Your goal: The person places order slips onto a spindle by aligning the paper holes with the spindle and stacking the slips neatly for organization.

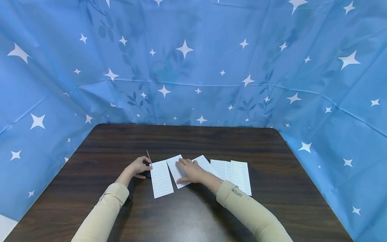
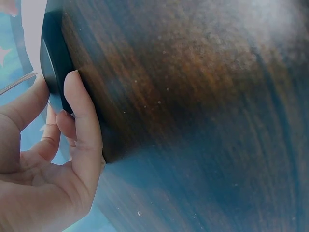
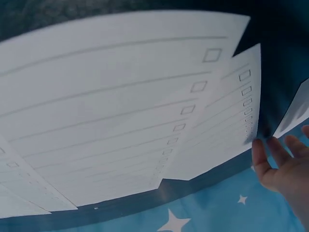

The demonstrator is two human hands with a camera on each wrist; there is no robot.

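Several white lined sheets lie in a row across the table. My left hand (image 1: 139,167) is at the left edge of the leftmost sheet (image 1: 162,179). Its fingers grip a flat black object (image 2: 54,53) whose kind I cannot tell; most of it is hidden by the hand and paper. A thin pale stick (image 1: 148,155) juts up beside the fingertips. Over the second sheet (image 1: 174,169) my right hand (image 1: 192,171) spreads its fingers, covering part of that sheet and the third one (image 1: 203,162). The right wrist view shows lines and small checkboxes on the paper (image 3: 116,87).
Two more sheets overlap at the right, the inner one (image 1: 218,168) and the outer one (image 1: 241,175). They lie on a dark wood-grain table (image 1: 181,218). Behind and beside it hangs a blue curtain (image 1: 193,67) with white stars.
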